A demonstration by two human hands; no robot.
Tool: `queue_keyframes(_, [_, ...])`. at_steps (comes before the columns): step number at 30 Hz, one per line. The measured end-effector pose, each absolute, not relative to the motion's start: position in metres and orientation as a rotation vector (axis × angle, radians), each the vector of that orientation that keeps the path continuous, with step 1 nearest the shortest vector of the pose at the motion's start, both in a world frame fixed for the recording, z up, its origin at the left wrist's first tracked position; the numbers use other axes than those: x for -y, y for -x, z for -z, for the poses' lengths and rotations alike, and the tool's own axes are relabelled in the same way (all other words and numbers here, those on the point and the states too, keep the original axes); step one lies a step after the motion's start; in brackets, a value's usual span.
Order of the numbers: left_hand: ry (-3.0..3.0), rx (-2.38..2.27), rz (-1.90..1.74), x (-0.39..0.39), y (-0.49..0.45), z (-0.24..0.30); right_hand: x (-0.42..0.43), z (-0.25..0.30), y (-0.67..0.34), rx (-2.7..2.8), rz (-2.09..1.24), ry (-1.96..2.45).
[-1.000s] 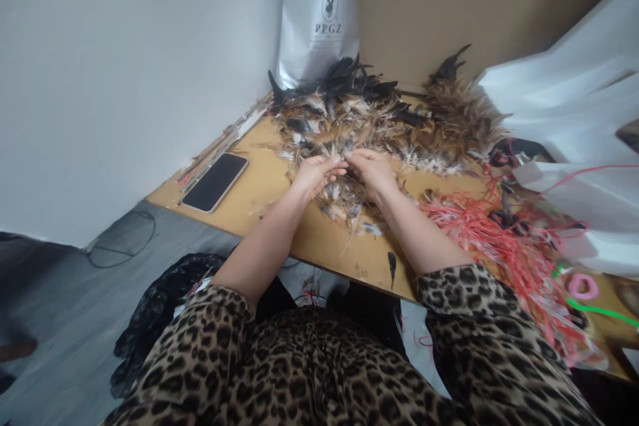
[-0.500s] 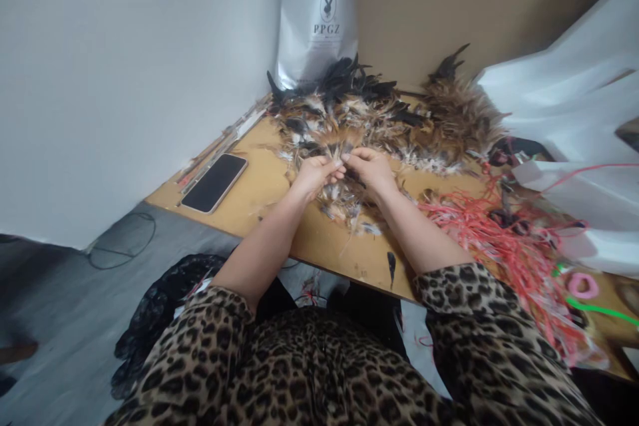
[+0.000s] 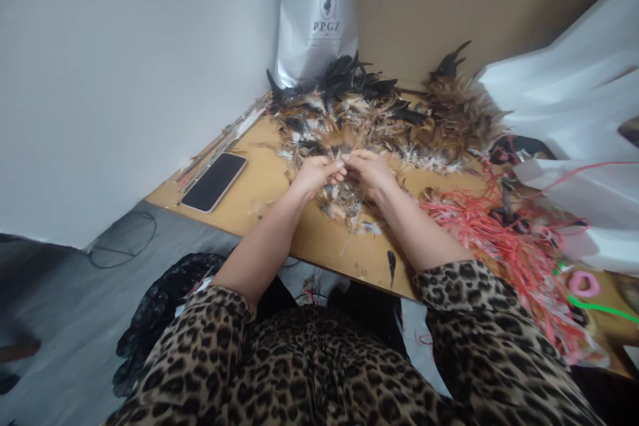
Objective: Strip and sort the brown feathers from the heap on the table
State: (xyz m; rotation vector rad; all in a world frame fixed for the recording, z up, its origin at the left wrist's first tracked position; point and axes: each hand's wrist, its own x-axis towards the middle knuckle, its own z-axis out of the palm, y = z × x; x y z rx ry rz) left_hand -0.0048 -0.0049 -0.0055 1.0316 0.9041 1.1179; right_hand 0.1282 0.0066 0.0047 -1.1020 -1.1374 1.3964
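Note:
My left hand (image 3: 319, 172) and my right hand (image 3: 368, 170) meet over the table, thumbs and fingertips pinched close together. Between them they grip a small bunch of brown feathers (image 3: 340, 137), whose tips fan out beyond my fingers; the quill ends are hidden by the fingers. Just behind lies a wide heap of mixed black, brown and white feathers (image 3: 354, 110). Loose short feathers (image 3: 344, 208) are scattered on the tabletop beneath my hands. A separate pile of brownish feathers (image 3: 462, 116) sits at the back right.
A phone (image 3: 214, 182) lies on the wooden table (image 3: 269, 213) at left. Tangled pink-red strips (image 3: 479, 229) cover the right side, near a pink ring (image 3: 583, 284). A white printed bag (image 3: 319, 20) stands behind. On the floor at left is a black plastic bag (image 3: 150, 319).
Both hands stay at nearly the same spot, still pinching the feathers. The right fingers have shifted very slightly, and the fanned tips sit a little differently.

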Motion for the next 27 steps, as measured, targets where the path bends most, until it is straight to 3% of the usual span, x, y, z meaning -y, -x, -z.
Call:
queue_keyframes(13, [-0.798,-0.931,-1.390,-0.003,0.014,-0.002,-0.021,-0.025,-0.180,2.141,-0.900,1.361])
queue_keyframes(22, [-0.784,-0.920,-1.398,-0.003,0.014,-0.001,-0.012,-0.008,-0.151,2.327,-0.499,1.366])
queue_keyframes(27, [-0.740,-0.911,-1.383,-0.003,0.015,-0.002,-0.016,-0.021,-0.163,2.162,-0.302,1.275])
